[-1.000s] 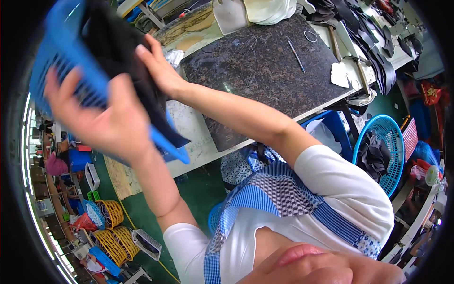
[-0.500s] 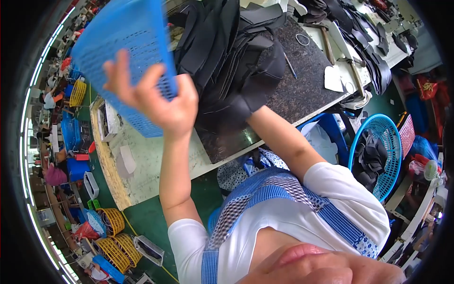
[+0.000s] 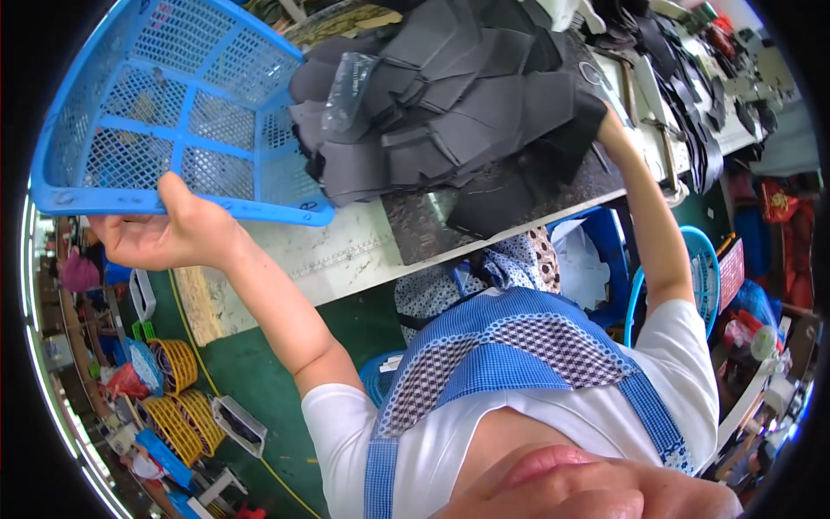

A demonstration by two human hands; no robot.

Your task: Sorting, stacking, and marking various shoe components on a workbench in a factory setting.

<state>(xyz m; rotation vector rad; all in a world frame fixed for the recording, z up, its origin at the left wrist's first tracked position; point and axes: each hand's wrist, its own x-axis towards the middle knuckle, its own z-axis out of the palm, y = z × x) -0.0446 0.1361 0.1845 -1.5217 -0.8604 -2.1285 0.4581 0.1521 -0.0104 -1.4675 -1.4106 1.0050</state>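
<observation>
Gripping the rim: your left hand [image 3: 173, 227] holds the blue basket [image 3: 259, 210] by its near rim, thumb on top, fingers beneath.
Blue basket: it tilts with its mouth toward you, over the left end of the table [image 3: 337, 264].
Black pieces: your heap of flat black pieces [image 3: 450, 112] covers much of the stone slab [image 3: 424, 238] and reaches past its left edge; 1 piece lies near the slab's near edge.
Right hand: your right hand [image 3: 610, 128] is against the heap's right side; your fingers are hidden, so I cannot tell how wide they stand.
Clear bag: 1 plastic bag [image 3: 347, 91] lies on the heap's left part.
Blue bin: it [image 3: 616, 246] stands below your table's near edge.
</observation>
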